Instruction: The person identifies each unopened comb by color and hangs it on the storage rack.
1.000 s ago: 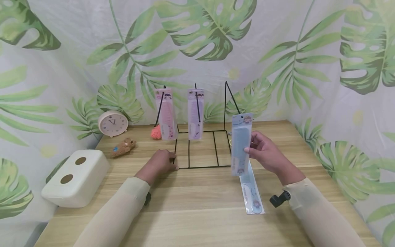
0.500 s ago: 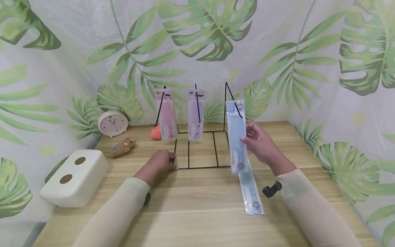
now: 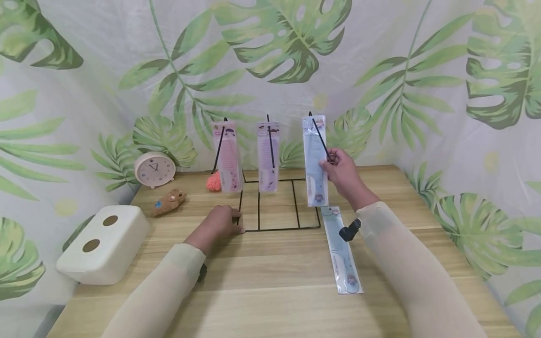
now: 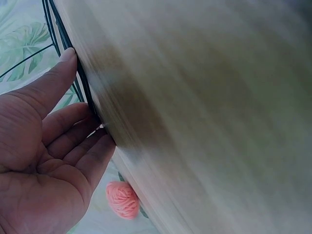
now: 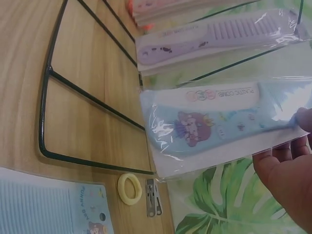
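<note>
My right hand (image 3: 344,176) pinches the right edge of a packaged light-blue comb (image 3: 314,164). It hangs upright on the right hook of a black wire rack (image 3: 276,229), the hook passing through the package's top. My left hand (image 3: 220,223) touches the left front corner of the rack's base, thumb and fingers spread apart against the wire. Packaged pink combs (image 3: 228,157) hang on the left hook, and packaged purple combs (image 3: 268,157) on the middle one. Another packaged blue comb (image 3: 342,253) lies flat on the table beneath my right forearm.
Left on the table (image 3: 253,300) are a white box (image 3: 103,244) with two round holes, a brown plush toy (image 3: 169,202) and a round clock (image 3: 154,169). A coral yarn ball (image 3: 213,181) sits behind the rack. A yellow ring (image 5: 129,189) and a metal hair clip (image 5: 153,197) lie at right.
My right hand has carried the blue comb package up, back and to the left, sliding it along the right hook towards the rack's back. The left hand has stayed in place.
</note>
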Demonstrator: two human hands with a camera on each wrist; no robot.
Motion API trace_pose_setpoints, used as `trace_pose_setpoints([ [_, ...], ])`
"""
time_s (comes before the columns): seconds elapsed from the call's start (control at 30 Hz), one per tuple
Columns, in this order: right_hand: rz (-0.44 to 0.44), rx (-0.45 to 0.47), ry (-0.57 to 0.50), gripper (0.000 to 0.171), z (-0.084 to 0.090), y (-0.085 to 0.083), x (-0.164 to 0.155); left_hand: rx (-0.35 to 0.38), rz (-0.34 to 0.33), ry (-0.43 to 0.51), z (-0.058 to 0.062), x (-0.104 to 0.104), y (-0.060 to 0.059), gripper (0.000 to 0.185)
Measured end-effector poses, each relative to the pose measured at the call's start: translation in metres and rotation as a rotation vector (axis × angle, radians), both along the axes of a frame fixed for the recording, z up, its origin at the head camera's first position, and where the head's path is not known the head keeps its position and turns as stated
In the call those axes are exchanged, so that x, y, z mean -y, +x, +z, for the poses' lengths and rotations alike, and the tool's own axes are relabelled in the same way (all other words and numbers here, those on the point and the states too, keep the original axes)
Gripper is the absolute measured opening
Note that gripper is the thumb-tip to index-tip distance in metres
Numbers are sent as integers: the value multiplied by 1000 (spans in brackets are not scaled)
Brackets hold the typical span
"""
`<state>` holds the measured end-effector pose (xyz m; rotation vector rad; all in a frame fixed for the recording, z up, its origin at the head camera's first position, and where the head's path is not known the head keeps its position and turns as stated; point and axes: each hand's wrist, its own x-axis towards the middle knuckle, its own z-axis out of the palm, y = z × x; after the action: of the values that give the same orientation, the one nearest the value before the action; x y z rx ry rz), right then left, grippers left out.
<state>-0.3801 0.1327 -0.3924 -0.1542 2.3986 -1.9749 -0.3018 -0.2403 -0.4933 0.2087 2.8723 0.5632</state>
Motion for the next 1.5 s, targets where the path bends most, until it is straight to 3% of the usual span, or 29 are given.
trace_pose_setpoints([
  [0.4, 60, -58, 266, 42, -7, -27, 0, 8, 2, -8, 3, -1, 2, 64],
  [0.67, 75, -96, 273, 18, -13, -33, 0, -2, -7, -10, 1, -1, 3, 63],
  [0.87, 73, -101, 246, 16, -18, -32, 2, 5, 1, -4, 2, 0, 2, 64],
  [1.17, 90, -92, 249, 35, -16, -31, 0, 6, -5, -4, 2, 1, 1, 64],
  [1.3, 58, -86, 263, 45, -19, -32, -3, 9, 1, 3, 3, 2, 2, 63],
  [1.5, 60, -63, 356, 56, -32, -15, -21, 17, 1, 10, 6, 1, 4, 63],
])
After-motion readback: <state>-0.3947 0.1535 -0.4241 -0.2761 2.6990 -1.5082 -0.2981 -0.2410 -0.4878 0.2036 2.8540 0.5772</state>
